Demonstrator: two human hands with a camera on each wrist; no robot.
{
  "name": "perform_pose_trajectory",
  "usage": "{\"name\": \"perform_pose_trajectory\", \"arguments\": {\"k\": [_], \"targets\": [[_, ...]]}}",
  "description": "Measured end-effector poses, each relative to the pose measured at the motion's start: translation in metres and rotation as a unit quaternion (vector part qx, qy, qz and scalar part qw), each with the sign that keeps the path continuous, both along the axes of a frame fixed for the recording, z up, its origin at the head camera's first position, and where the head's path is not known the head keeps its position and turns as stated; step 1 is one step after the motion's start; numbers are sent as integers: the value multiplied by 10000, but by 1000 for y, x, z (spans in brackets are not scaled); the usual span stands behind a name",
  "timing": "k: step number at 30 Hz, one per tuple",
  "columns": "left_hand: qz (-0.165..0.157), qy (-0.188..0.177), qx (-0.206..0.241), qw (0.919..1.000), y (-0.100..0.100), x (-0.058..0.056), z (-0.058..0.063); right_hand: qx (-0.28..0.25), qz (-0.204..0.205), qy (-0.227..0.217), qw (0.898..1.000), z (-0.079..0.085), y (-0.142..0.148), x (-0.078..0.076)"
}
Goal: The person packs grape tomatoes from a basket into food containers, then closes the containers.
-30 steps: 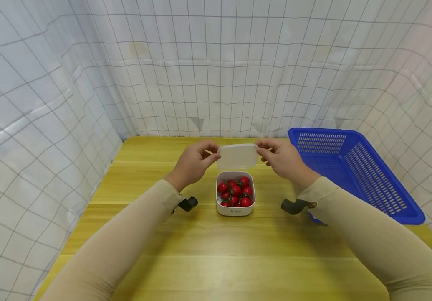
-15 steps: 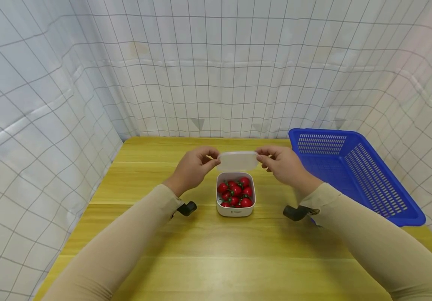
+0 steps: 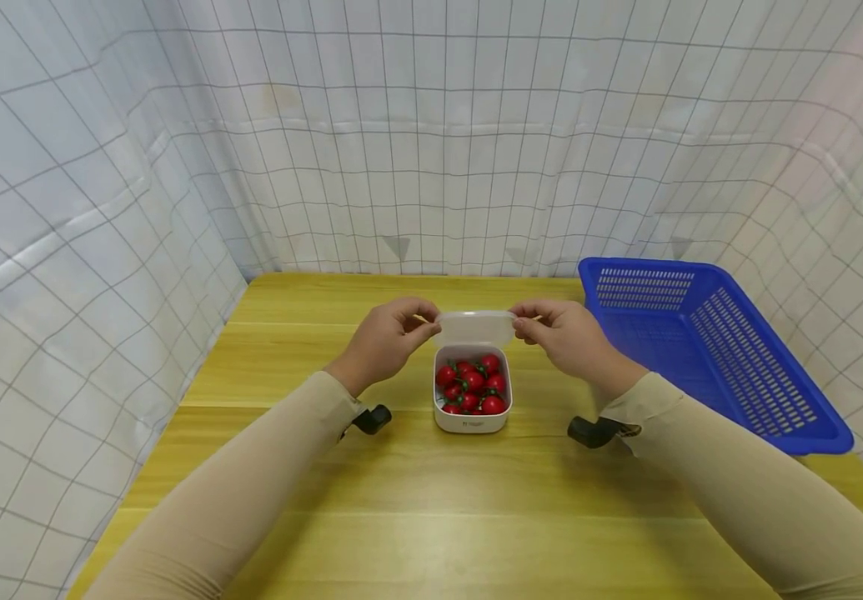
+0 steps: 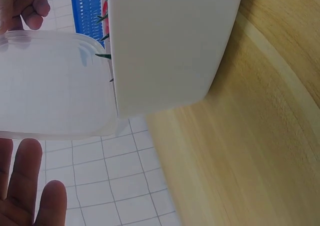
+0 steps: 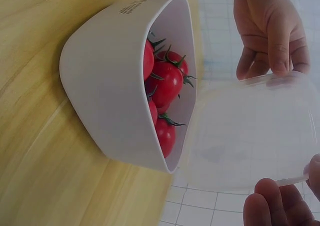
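Observation:
A clear plastic lid [image 3: 475, 328] stands tilted at the back rim of a white square box [image 3: 472, 423]. My left hand [image 3: 388, 340] pinches its left edge between thumb and fingers. On the opposite edge my right hand [image 3: 569, 340] has the same kind of pinch. Red cherry tomatoes [image 5: 167, 83] with green stems fill the box, as the right wrist view shows. In the left wrist view the lid [image 4: 52, 85] appears close to the box's rim; whether they touch I cannot tell.
A blue perforated plastic basket [image 3: 731, 367] stands at the right on the wooden table [image 3: 431, 517]. Behind the table hangs a white sheet with a grid pattern [image 3: 431, 150]. A black wrist mount [image 3: 373, 419] sits under the left sleeve.
Both hands have lowered the lid, bringing it down and nearer to the back rim of the box. The box, tomatoes and basket have stayed in place.

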State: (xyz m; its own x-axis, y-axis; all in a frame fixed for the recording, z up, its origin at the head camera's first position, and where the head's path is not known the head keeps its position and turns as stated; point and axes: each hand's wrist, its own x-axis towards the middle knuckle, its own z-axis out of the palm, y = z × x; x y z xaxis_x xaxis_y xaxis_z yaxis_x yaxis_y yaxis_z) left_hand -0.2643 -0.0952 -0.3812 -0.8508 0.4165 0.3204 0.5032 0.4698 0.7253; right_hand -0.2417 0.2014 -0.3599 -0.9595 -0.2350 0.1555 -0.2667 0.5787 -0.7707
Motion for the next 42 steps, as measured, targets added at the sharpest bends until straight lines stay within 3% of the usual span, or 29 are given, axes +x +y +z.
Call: {"name": "perform_pose_trajectory", "arguments": {"k": [12, 22, 42], "targets": [[49, 131, -33, 9999, 2, 4, 0, 123, -37, 46, 9999, -2, 0, 2], [-106, -139, -119, 9998, 1, 5, -7, 212, 69, -53, 9997, -8, 2, 5], [-365, -315, -256, 9985, -5, 11, -15, 641, 492, 61, 9967, -9, 1, 17]]}}
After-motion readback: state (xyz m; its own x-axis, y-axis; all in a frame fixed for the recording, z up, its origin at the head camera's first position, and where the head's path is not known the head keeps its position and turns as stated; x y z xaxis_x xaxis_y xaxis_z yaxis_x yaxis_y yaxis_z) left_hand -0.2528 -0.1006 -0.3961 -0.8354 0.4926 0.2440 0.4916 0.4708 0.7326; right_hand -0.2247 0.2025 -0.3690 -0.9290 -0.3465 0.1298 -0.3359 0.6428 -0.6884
